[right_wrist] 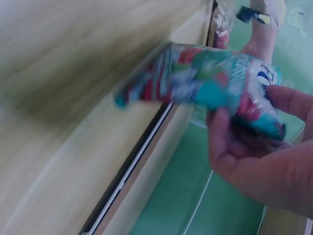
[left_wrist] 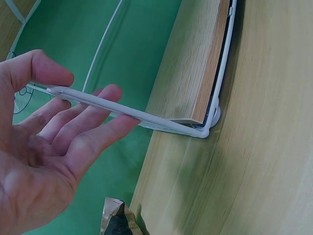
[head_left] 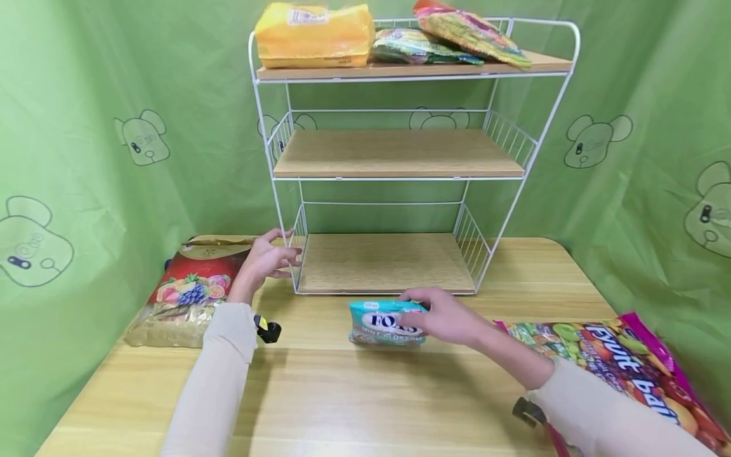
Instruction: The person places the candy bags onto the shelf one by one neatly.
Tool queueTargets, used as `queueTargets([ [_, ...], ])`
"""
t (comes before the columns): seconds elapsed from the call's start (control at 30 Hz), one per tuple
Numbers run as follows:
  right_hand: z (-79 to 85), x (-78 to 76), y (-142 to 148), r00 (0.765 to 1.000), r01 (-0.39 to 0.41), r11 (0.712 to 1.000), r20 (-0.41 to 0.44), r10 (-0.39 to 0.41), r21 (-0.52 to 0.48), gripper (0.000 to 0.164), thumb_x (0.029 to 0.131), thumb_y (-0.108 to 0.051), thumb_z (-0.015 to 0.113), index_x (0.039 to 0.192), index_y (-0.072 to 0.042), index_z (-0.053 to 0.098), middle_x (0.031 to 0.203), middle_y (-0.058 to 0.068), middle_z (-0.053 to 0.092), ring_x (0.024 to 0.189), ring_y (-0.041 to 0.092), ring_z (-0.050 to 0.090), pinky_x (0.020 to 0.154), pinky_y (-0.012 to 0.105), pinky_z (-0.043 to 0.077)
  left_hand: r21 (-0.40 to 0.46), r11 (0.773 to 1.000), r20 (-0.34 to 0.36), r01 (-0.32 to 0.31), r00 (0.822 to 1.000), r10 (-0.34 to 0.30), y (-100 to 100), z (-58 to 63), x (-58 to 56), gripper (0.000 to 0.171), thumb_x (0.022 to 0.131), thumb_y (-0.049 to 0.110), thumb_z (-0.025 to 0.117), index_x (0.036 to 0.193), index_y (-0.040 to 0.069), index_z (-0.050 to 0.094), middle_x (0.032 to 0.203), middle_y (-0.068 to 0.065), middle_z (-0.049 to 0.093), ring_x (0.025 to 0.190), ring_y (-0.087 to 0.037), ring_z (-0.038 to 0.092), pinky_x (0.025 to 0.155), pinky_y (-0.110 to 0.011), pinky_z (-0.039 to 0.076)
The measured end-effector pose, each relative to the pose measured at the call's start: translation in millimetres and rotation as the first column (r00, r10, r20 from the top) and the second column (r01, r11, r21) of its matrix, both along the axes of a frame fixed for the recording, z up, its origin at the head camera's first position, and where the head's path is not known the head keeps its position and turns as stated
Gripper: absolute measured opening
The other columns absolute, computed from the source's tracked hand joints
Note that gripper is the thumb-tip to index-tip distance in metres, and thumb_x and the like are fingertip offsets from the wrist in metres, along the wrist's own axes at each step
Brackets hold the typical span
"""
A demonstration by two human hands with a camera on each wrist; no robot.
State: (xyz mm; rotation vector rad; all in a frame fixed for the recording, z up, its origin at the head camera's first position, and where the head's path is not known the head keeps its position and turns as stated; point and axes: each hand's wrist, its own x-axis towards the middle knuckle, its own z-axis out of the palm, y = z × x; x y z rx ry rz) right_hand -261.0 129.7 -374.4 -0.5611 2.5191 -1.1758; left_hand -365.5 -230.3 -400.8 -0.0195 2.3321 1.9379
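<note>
My right hand [head_left: 448, 317] grips a small teal candy bag [head_left: 379, 327] marked FOX'S in front of the rack's bottom shelf. In the right wrist view, the thumb and fingers pinch one end of this bag [right_wrist: 210, 76], and its other end sticks out free over the tabletop. My left hand [head_left: 265, 257] holds the left front post of the white wire shelf rack [head_left: 278, 212] low down. Seen from the left wrist, the thumb lies on one side of the post [left_wrist: 112, 105] and the fingers on the other.
An orange bag [head_left: 314, 41], a green bag [head_left: 408, 47] and a colourful bag [head_left: 468, 28] lie on the top shelf. A large red-and-gold bag [head_left: 183, 295] lies at the left, a Fruit ball candy bag [head_left: 617, 362] at the right. Green curtains [head_left: 85, 158] surround the table [head_left: 337, 406].
</note>
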Motion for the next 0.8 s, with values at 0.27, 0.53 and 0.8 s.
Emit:
queueTargets([
  [0.27,-8.0,-24.3,11,0.984,0.010,1.000,0.177,-0.006,-0.021,0.037,0.102,-0.040,0.057,0.119,-0.011,0.072,0.102,0.004,0.074,0.092,0.019,0.067,0.086,0.036,0.055,0.003,1.000,-0.003,0.002,1.000,-0.002,-1,0.3,-0.2,0.057,0.089,0.002,0.062,0.143,0.007,0.046,0.136,-0.029,0.060,0.103,-0.035,0.072,0.095,-0.057,0.058],
  [0.53,-34.8,-46.3,15,0.998,0.050,0.988,0.021,-0.053,0.148,0.034,0.105,-0.032,0.053,0.115,-0.007,0.073,0.095,0.006,0.071,0.089,0.020,0.062,0.083,0.036,0.053,-0.007,1.000,-0.012,-0.001,1.000,0.001,0,-1.1,0.0,0.055,0.089,0.002,0.062,0.141,0.009,0.048,0.129,-0.025,0.066,0.101,-0.034,0.073,0.093,-0.058,0.058],
  [0.8,-48.7,-58.3,15,0.986,0.101,0.975,-0.149,-0.072,0.198,0.021,0.099,-0.022,0.060,0.105,-0.007,0.075,0.105,0.011,0.073,0.091,0.024,0.064,0.085,0.044,0.056,-0.001,1.000,-0.009,-0.007,1.000,0.007,0,-1.5,-0.3,0.056,0.090,0.003,0.062,0.143,0.010,0.047,0.129,-0.026,0.065,0.114,-0.046,0.066,0.095,-0.059,0.057],
])
